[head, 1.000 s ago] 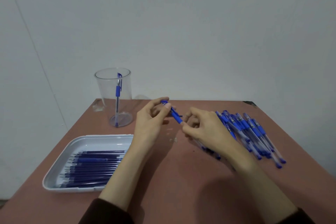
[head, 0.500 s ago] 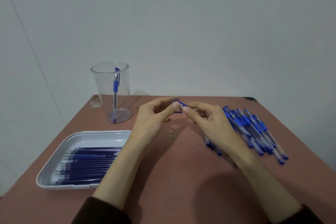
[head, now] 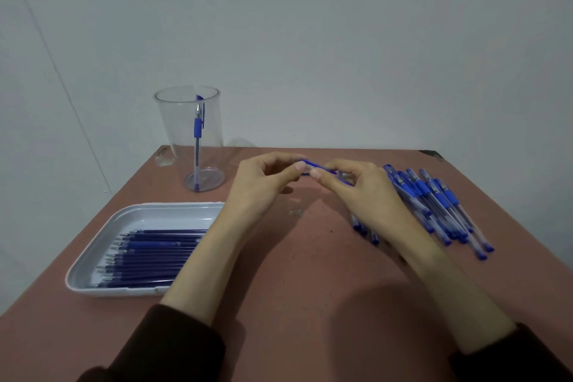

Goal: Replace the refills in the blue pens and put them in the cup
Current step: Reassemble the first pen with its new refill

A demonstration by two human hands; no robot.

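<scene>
Dark sleeves (head: 173, 347) enter at the near edge of the reddish surface (head: 310, 288), and by the left edge a white tray (head: 93, 257) holds a row of dark blue refills (head: 155, 254). Mid-surface, the left hand (head: 263, 186) and right hand (head: 362, 192) meet, each pinching one blue pen (head: 311, 162) between thumb and fingertips. A pile of blue pens (head: 434, 201) lies toward the right edge, and the clear cup (head: 173, 121) at the far left corner holds one pen upright (head: 197, 130).

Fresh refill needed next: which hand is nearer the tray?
Left. The left hand hovers just beyond the tray, at its far-right corner; the right hand is farther right, by the pen pile.
</scene>
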